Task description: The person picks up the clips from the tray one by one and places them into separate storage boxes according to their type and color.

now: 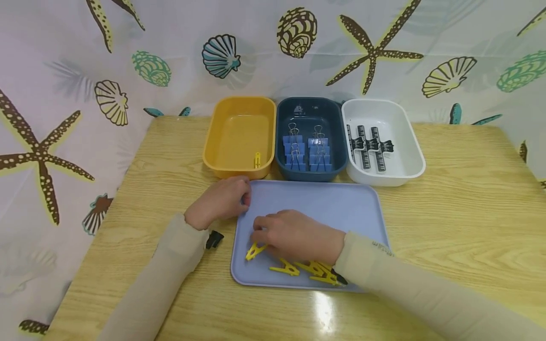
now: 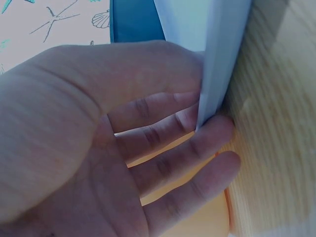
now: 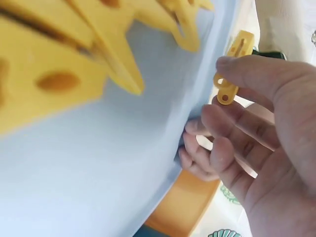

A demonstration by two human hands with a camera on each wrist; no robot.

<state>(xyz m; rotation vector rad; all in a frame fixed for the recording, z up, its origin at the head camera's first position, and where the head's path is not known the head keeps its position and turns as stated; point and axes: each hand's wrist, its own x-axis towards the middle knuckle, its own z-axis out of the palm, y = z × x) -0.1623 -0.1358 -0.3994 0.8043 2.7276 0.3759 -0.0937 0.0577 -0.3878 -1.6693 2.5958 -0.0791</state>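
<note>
At the left edge of the pale blue-grey tray (image 1: 332, 203), my left hand (image 1: 223, 196) holds the rim, with the thumb on one side and fingers on the other in the left wrist view. My right hand (image 1: 298, 234) is over the left part of the tray. Its thumb and forefinger pinch a yellow clothespin (image 3: 237, 64), seen near the tray's lower left in the head view. Several more yellow clothespins (image 1: 286, 268) lie on the tray's near side, partly covered by the right hand and wrist.
Behind the tray stand three bins in a row. The yellow bin (image 1: 241, 168) contains one yellow clothespin (image 1: 257, 160). Blue binder clips (image 1: 294, 147) fill part of the dark blue bin (image 1: 313, 176); black-and-white striped clips (image 1: 373, 144) lie in the white bin (image 1: 407, 163). A patterned curtain (image 1: 264, 47) hangs behind.
</note>
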